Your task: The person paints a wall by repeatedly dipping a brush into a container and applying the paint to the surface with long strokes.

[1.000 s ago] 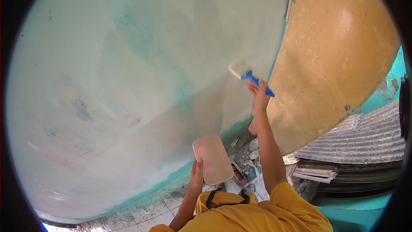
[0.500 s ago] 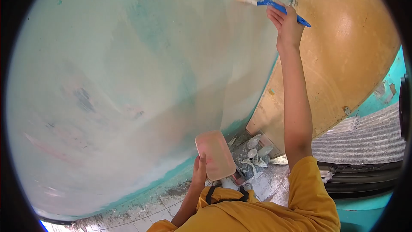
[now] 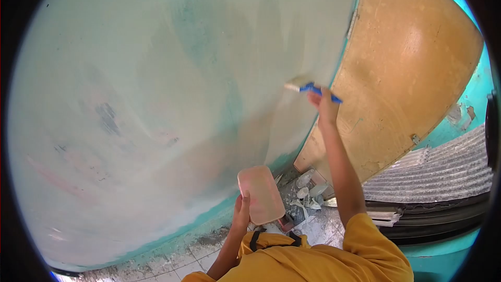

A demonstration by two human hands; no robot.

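Observation:
My right hand [image 3: 324, 105] grips the blue handle of a paintbrush [image 3: 313, 90], its pale bristles right at the wall [image 3: 245, 57]. The wall is teal under a patchy whitish-beige coat, with darker strokes around the brush. Lower down, my left hand [image 3: 241, 211] is closed on the left edge of a shallow pinkish plastic tub [image 3: 261, 196], thumb over the rim. A thin pale film of paint covers the tub's inside. The tub is held in front of my waist, close to the wall's lower part.
An orange-brown wooden door [image 3: 407, 57] stands to the right of the wall. Grey corrugated sheets [image 3: 433, 167] and black rubbery lengths [image 3: 443, 219] lie at the lower right. Plastic bottles and scraps [image 3: 308, 193] litter the corner of the dirty tiled floor [image 3: 188, 261].
My right hand has swept the paintbrush downward along the wall. The left hand and tub stay nearly in place, and the view has shifted slightly.

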